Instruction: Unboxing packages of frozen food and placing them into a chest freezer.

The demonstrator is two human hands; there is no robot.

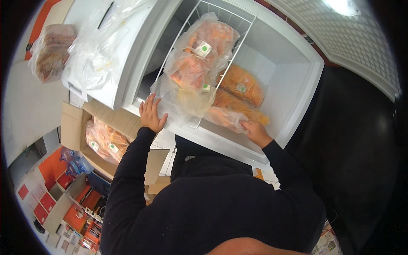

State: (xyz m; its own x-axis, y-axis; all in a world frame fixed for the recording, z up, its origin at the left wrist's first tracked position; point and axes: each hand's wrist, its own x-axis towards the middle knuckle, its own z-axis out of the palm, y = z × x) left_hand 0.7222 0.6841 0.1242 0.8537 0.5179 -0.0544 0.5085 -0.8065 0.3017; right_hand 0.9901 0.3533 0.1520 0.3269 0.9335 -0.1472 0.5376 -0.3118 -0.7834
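Inside a white chest freezer (295, 83), my right hand (256, 132) grips the end of a plastic-wrapped pack of orange-pink meat (224, 118). Two larger orange packs (245, 84) lie behind it on the freezer floor. My left hand (152, 115) rests with spread fingers on the front rim, touching or close to the edge of a clear plastic bag. Beside it, a white wire basket (237, 52) holds bagged pinkish-orange meat (204, 47) with labels. The underside of my left palm is hidden.
An opened cardboard box (71, 130) with more bagged meat stands at lower left. Clear plastic bags (92, 63) lie on the white surface at left, beside a wrapped meat pack (52, 52). The raised freezer lid (360, 41) is at upper right; shelving (57, 204) is at lower left.
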